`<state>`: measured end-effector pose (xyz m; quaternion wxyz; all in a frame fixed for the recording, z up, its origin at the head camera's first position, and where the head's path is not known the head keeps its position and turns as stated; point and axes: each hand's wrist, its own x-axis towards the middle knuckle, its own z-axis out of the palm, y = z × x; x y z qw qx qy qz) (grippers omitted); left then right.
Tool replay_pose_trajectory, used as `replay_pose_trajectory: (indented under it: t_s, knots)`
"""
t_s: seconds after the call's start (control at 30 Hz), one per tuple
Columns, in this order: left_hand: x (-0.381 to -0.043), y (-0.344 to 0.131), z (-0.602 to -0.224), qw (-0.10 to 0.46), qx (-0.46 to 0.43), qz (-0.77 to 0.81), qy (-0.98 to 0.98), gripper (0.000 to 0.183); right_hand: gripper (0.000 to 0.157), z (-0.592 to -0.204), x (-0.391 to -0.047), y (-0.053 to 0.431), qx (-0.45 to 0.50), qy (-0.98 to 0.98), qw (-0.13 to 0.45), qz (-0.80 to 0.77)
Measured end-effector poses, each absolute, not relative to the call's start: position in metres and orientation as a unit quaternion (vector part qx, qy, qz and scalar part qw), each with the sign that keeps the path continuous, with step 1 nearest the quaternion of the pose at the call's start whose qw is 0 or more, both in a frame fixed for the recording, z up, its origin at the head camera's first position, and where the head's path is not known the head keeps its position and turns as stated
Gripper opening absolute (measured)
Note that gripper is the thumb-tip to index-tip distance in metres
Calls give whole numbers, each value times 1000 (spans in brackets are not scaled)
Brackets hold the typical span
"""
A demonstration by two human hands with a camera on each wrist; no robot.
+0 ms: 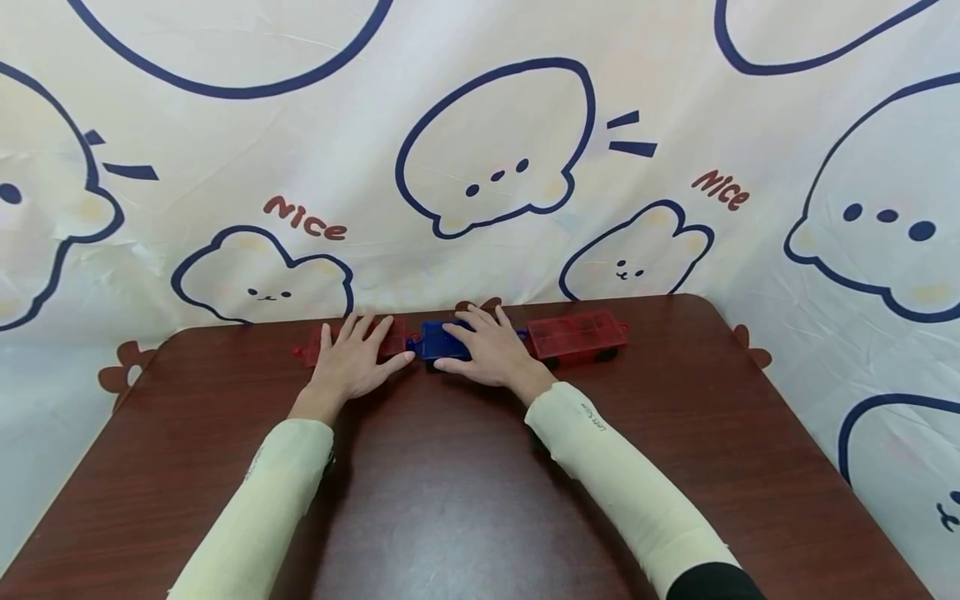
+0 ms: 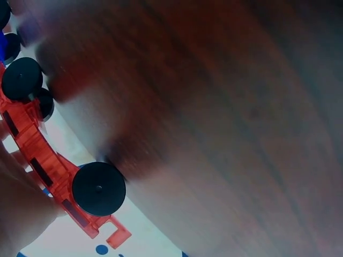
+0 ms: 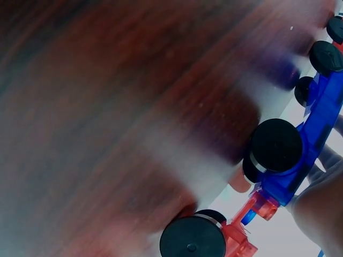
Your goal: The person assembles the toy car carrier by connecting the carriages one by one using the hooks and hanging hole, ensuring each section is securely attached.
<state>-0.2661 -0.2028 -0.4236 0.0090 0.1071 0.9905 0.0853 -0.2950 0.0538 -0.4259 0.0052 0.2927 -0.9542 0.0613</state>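
Observation:
Three see-through toy train cars stand in a row along the table's far edge, a blue car (image 1: 437,343) between two red ones. My left hand (image 1: 345,367) lies over the left red car (image 1: 392,337), fingers spread and fairly straight, thumb pointing toward the blue car. That red car's black wheels (image 2: 99,188) show in the left wrist view. On the blue car rests my right hand (image 1: 491,352), its fingers spread and the thumb along the near side. The right red car (image 1: 577,335) is untouched; a coupling (image 3: 263,206) links it to the blue one.
The dark brown wooden table (image 1: 420,483) stretches from the cars toward me. Right behind its far edge hangs a white cloth (image 1: 480,267) with blue cartoon outlines, and more of it hangs along both sides.

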Motion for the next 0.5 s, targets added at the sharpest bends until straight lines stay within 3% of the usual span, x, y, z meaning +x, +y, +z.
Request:
replay_pose_trajectory:
  t_s: [0.5]
  knots:
    - [-266,-204,-427,9,116,77,990,90,75,-427,-294,50,300,-953,4,50]
